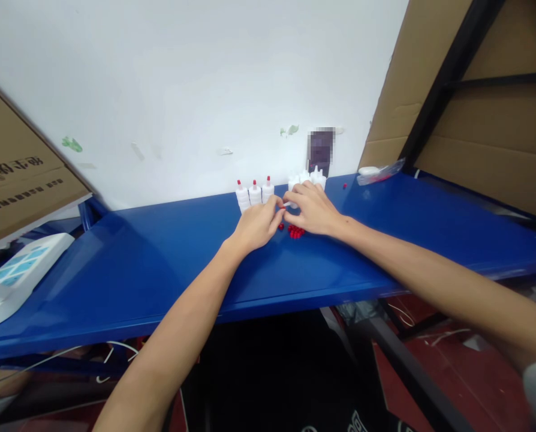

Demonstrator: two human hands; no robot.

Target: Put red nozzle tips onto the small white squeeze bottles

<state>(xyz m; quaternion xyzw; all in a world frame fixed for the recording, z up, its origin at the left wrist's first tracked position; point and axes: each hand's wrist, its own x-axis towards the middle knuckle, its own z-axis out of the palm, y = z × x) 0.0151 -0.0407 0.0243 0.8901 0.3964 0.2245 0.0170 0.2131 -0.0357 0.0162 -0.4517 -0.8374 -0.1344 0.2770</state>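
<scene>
Both my hands meet at the back of the blue shelf [160, 264]. My left hand [256, 223] pinches a small red cap against the tip of a small white bottle [290, 204]. That bottle lies in the closed fingers of my right hand [310, 208]. A small heap of loose red caps [295, 231] lies on the shelf just below my hands. Three white bottles with red caps [254, 193] stand in a row against the wall behind my left hand. Several uncapped white bottles [310, 176] stand behind my right hand.
A cardboard box [16, 174] leans at the left above a white device with blue keys [20, 264]. A clear plastic bag [380, 171] lies at the back right beside a black frame [448, 72] with cardboard. One stray red cap [344, 186] sits near the bag.
</scene>
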